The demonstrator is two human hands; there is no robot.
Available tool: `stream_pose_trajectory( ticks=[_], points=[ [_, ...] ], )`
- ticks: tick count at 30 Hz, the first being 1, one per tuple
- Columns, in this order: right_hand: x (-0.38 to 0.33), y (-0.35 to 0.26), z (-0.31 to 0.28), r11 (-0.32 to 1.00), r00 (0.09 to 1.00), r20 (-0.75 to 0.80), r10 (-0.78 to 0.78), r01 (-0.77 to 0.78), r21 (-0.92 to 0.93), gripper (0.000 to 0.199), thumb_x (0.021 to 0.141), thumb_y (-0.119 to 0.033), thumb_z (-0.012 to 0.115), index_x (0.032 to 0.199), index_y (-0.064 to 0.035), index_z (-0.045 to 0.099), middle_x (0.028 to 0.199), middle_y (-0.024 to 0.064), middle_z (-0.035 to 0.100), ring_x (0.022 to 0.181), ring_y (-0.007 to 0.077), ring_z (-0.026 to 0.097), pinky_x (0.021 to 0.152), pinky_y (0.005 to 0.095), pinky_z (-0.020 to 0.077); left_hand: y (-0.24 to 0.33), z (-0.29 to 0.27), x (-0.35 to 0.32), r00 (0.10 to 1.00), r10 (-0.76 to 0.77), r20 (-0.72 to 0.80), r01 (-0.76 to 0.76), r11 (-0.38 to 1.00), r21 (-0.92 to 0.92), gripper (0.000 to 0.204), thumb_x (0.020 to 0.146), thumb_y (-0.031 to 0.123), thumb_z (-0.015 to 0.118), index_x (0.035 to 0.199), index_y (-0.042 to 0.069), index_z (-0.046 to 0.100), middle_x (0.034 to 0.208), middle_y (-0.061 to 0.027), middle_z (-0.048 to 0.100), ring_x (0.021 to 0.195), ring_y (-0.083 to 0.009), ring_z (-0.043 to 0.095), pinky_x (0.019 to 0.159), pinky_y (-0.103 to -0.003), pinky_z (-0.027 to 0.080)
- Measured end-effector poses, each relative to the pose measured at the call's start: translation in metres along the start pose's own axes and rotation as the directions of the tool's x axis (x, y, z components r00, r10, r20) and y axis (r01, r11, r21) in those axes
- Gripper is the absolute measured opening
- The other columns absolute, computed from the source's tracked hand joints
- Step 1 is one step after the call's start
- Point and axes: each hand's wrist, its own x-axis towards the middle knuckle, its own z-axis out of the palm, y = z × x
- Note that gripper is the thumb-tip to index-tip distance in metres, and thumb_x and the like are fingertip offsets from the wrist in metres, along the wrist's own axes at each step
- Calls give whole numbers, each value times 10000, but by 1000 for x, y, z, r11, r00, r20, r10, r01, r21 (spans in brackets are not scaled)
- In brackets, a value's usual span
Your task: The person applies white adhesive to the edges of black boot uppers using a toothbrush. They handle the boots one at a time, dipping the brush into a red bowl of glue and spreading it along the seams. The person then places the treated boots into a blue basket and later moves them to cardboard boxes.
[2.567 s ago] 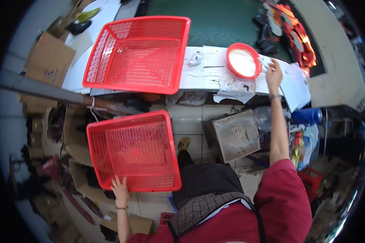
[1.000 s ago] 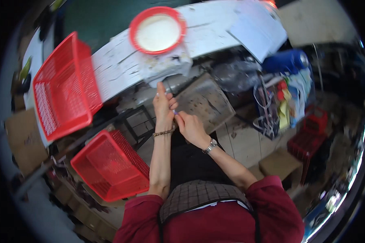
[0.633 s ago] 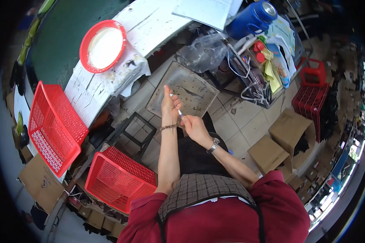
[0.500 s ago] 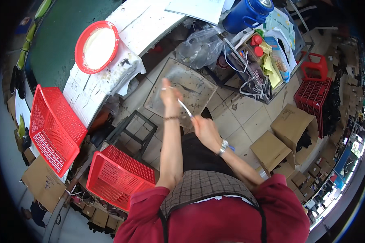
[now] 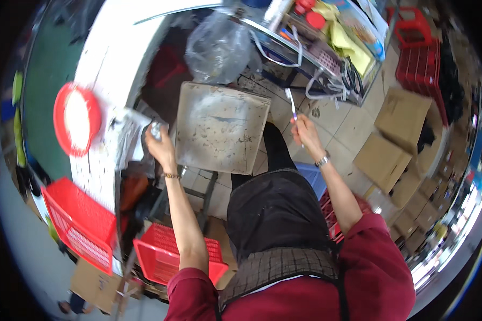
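In my right hand [image 5: 306, 131] is a toothbrush [image 5: 291, 101] with a white head and a purple and white handle. The bristle end points up and away from me, and the fingers close round the handle. My left hand [image 5: 160, 143] is at the bench edge, its fingers bent around a small crumpled greyish-white piece, too blurred to name. Beside those fingers a stained whitish sheet [image 5: 127, 136] hangs over the bench edge. Left of it, on the white bench top, rests a red bowl [image 5: 58, 115] containing a white substance. A stained square board [image 5: 222, 125] lies between my arms.
Red perforated baskets [image 5: 80, 214] [image 5: 158, 251] stand at the left. A clear plastic bag [image 5: 217, 48] hangs beyond the board. At the upper right is a cluttered tray [image 5: 334, 64] with cords and yellow cloth. Cardboard boxes [image 5: 383, 160] and a red crate [image 5: 420, 69] stand right.
My hands, close together before, are now wide apart. The left has gone to the bench edge; the right has moved right with the toothbrush. The whole view has shifted.
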Motion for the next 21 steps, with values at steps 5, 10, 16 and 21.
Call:
stream_pose_trajectory(
  ticks=[5, 10, 16, 21],
  points=[
    [113, 69, 0, 720, 837, -153, -525, 341, -605, 242, 932, -232, 542, 1092, -119, 684, 859, 202, 686, 758, 389, 666, 664, 487, 510, -24, 27, 1, 978, 59, 200, -74, 995, 66, 404, 955, 316, 616, 1178, -21, 616, 1029, -199, 698, 936, -293, 664, 851, -372, 496],
    [224, 80, 28, 697, 837, -226, -497, 231, -678, 264, 900, -172, 526, 1049, -63, 714, 907, 246, 678, 856, 423, 657, 777, 495, 527, -7, 48, -17, 981, 139, 133, -165, 962, 216, 347, 987, 340, 579, 1090, 12, 629, 907, -212, 700, 822, -347, 681, 744, -410, 512],
    [318, 65, 51, 708, 823, -222, -523, 275, -650, 318, 900, -290, 527, 914, -21, 696, 830, 237, 679, 780, 426, 654, 696, 504, 494, -6, 49, -21, 978, 149, 146, -175, 967, 186, 332, 1009, 306, 558, 1097, -8, 622, 865, -179, 675, 755, -265, 617, 725, -367, 491],
    [220, 85, 26, 823, 851, -125, -509, 440, -359, 345, 985, -351, 528, 950, -54, 699, 695, 133, 644, 626, 284, 630, 577, 401, 441, -1, 40, -11, 992, 125, 29, -128, 980, 154, 333, 991, 266, 585, 1191, 3, 628, 965, -171, 658, 868, -267, 603, 825, -352, 471]
  ],
)
